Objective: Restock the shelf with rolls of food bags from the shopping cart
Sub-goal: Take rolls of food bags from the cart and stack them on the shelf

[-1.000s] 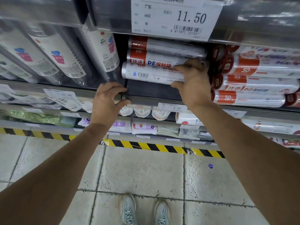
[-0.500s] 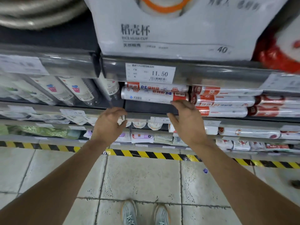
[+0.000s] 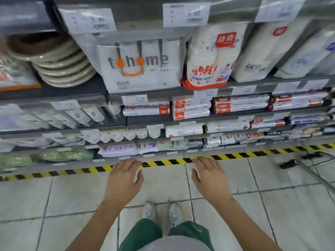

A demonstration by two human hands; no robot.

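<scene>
Green trousers (image 3: pixel 145 232) and a grey hem fill the 6 o'clock edge, cut off by the frame. Two pale shoes (image 3: pixel 162 211) stand just beyond on the tiled floor (image 3: pixel 63 196).

The left hand (image 3: pixel 125 180) and right hand (image 3: pixel 210 180) hang palm-down above the floor. Their fingers are relaxed and loosely spread, and they hold nothing. They are apart from each other and clear of the shelving.

At 3 o'clock a grey metal bar (image 3: pixel 315 175) with dark fittings runs out of the frame. Too little shows to tell what it belongs to.

A yellow-and-black hazard strip (image 3: pixel 172 162) runs along the foot of the shelf unit. The lower tiers hold small packets, blurred beyond reading.

The rolls of food bags (image 3: pixel 146 109) lie at 12 o'clock from the hands, stacked lengthwise on a middle shelf (image 3: pixel 148 120). Only the front two or three can be counted, the topmost half hidden behind a price tag (image 3: pixel 134 99). Their print is smeared. Red-banded rolls (image 3: pixel 191 109) sit touching them at 1 o'clock, with further stacks well to the right.

Above stand a white cup pack (image 3: pixel 141 64), a red-trimmed pack (image 3: pixel 208 60) just beside it, and stacked plates (image 3: pixel 61 64) at 10 o'clock. The top tags are illegible.
</scene>
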